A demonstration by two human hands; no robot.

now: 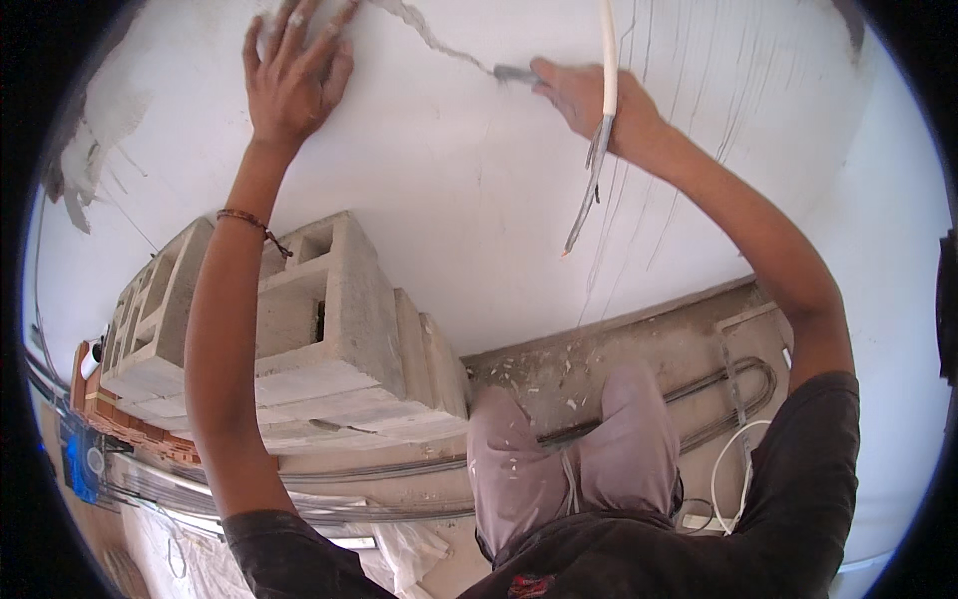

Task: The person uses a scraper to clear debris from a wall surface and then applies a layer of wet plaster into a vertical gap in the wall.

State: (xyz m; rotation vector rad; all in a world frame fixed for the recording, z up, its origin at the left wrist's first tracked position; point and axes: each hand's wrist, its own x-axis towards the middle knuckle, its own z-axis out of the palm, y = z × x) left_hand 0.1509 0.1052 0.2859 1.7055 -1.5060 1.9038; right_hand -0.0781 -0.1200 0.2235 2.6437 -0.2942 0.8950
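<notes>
My left hand (296, 78) lies against the white wall (449, 190) at the upper left, fingers spread and nothing in it. A jagged grey crack (434, 40) runs down the wall between my two hands. At its lower right end, my right hand (599, 100) is closed round a small grey hand tool (516, 75). Motion blurs the tool, so its exact kind cannot be made out; its tip meets the crack. A white cable (610, 60) with a frayed grey end (589, 185) hangs in front of my right hand and partly hides it.
Stacked hollow concrete blocks (364, 309) stand below my left forearm, close to the wall. Long bent steel bars (738, 399) lie on the floor around my legs. Pale chips (571, 403) are scattered at the wall's foot. Plastic sheeting (409, 549) lies at the lower left.
</notes>
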